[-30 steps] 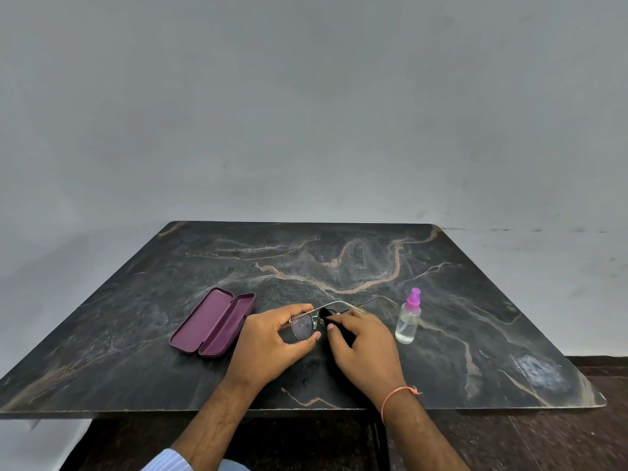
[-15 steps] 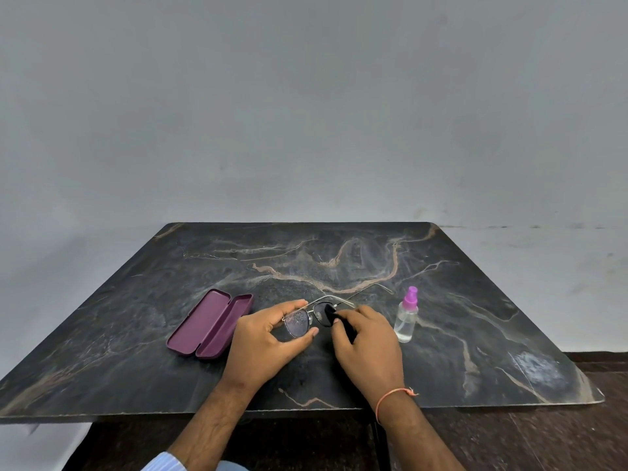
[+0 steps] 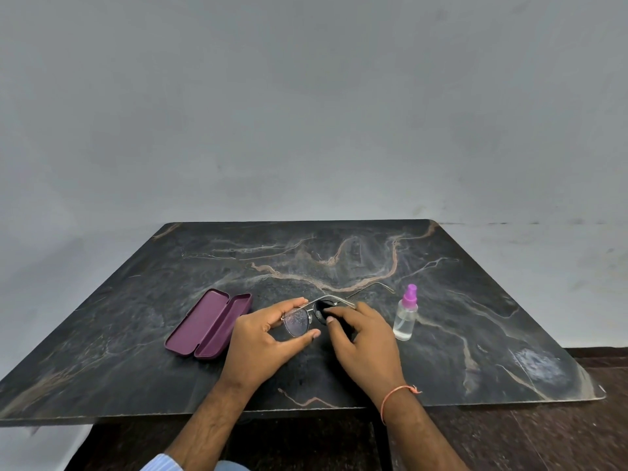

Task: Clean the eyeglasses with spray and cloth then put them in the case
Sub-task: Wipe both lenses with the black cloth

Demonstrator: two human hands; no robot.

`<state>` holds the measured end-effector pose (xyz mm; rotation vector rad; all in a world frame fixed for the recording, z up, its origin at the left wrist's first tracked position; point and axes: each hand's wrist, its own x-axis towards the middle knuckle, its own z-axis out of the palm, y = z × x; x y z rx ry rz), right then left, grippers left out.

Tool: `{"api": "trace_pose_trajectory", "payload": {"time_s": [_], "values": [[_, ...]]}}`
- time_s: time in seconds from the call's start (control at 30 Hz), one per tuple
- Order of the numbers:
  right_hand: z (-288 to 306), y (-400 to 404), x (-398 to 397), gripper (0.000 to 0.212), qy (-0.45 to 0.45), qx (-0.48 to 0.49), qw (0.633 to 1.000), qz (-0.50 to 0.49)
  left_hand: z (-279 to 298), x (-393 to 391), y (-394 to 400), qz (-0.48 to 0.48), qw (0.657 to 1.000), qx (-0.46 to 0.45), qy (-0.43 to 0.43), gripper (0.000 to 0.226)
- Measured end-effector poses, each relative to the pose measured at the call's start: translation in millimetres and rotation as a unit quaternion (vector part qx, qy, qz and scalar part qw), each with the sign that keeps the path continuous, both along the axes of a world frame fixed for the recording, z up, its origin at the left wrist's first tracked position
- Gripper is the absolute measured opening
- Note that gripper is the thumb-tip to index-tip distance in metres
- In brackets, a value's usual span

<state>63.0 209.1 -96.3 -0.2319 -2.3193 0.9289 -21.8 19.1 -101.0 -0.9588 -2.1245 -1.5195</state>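
A dark marble-look table [image 3: 441, 317] is seen filling the lower middle of the view, black-grey with thin tan and white veins [image 3: 373, 277] run across the top. A pale scuffed patch [image 3: 540, 368] can be made out near the right front corner. The far corners look rounded off. Behind it, a plain grey wall [image 3: 306, 113] is shown, pretty much blank apart from a few faint marks low down on the right. A dark reddish-brown floor [image 3: 560, 436] is visible under and to the right of the table. A bit of light floor or wall [image 3: 44, 450] is caught at the bottom left, too blurry to be called.
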Motion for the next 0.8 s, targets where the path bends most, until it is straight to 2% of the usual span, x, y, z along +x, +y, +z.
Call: {"api": "trace_pose_trajectory", "payload": {"time_s": [0.07, 0.2, 0.37, 0.7, 0.8], "values": [[-0.8, 0.1, -1.1, 0.026, 0.005, -0.019, 1.0, 0.005, -0.1, -0.1, 0.0, -0.008, 1.0, -0.001, -0.003, 0.062], [-4.0, 5.7, -7.2, 0.02, -0.003, -0.02, 0.999, -0.049, 0.9, 1.7, 0.6, -0.03, 0.999, -0.004, -0.011, 0.066], [0.7, 0.9, -0.7, 0.019, 0.017, -0.019, 0.999, 0.029, 3.8, 1.7, 0.4, -0.042, 0.999, -0.003, -0.021, 0.072], [3.7, -6.6, 6.6, 0.027, 0.077, 0.06, 0.995, 0.03, 2.8, 0.6, 0.6, -0.049, 0.998, 0.016, -0.036, 0.083], [2.9, -8.9, 9.4, 0.027, 0.097, 0.093, 0.99, 0.038, 0.2, -1.2, 0.1, -0.043, 0.998, 0.008, -0.037, 0.078]]}}
